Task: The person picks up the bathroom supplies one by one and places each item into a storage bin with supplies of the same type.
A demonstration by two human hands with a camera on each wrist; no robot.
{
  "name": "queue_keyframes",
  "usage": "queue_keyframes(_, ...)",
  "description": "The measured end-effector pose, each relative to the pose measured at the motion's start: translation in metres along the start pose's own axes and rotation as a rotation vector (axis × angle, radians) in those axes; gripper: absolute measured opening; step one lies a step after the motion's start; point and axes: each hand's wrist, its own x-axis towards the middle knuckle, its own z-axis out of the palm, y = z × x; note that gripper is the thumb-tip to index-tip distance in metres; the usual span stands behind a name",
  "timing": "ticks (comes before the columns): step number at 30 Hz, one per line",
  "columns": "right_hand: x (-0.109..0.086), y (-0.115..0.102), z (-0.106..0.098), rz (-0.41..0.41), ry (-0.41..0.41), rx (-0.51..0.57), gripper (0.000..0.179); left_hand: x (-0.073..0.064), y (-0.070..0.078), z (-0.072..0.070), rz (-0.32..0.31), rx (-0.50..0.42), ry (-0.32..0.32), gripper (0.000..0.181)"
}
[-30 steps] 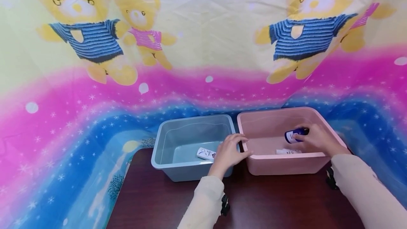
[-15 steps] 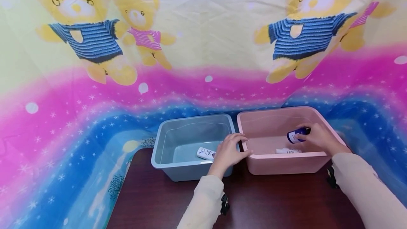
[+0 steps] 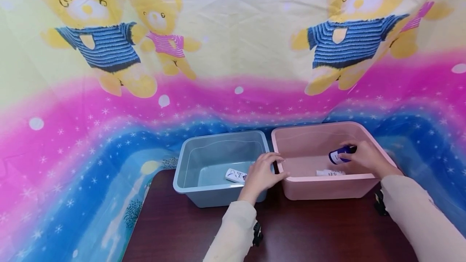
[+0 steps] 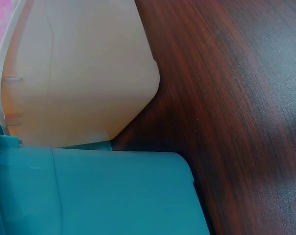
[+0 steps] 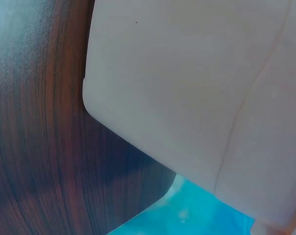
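Observation:
In the head view, my right hand [image 3: 367,159] reaches inside the pink bin [image 3: 320,189] and pinches a dark blue bottle [image 3: 335,156] with a white label by its dark cap end. The bottle is tilted, label end to the left. Below it, a small white tube [image 3: 329,172] lies near the bin's front wall, partly hidden. My left hand [image 3: 260,177] grips the pink bin's front left corner, fingers bent over the rim and thumb at the front. A white bottle [image 3: 234,175] with dark print lies in the grey-blue bin [image 3: 214,197], partly covered by that hand.
Both bins stand side by side on a dark wooden table [image 3: 313,229], a narrow gap between them. A printed bear cloth [image 3: 236,51] hangs close behind. In the wrist views, the pink bin's outer wall [image 5: 177,88] and the blue bin's wall [image 4: 113,191] fill much of the picture.
The dark blue bottle and my right hand have shifted slightly to the right since a second ago, then stayed nearly still. My left hand keeps its place on the rim.

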Motion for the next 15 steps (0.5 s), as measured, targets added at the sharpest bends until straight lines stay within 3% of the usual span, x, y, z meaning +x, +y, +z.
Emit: queue_keyframes(15, 0.0006, -0.0007, 0.0024, -0.017, 0.014, -0.011, 0.048, 0.0001, -0.0001, -0.0003, -0.003, 0.006, -0.003, 0.050)
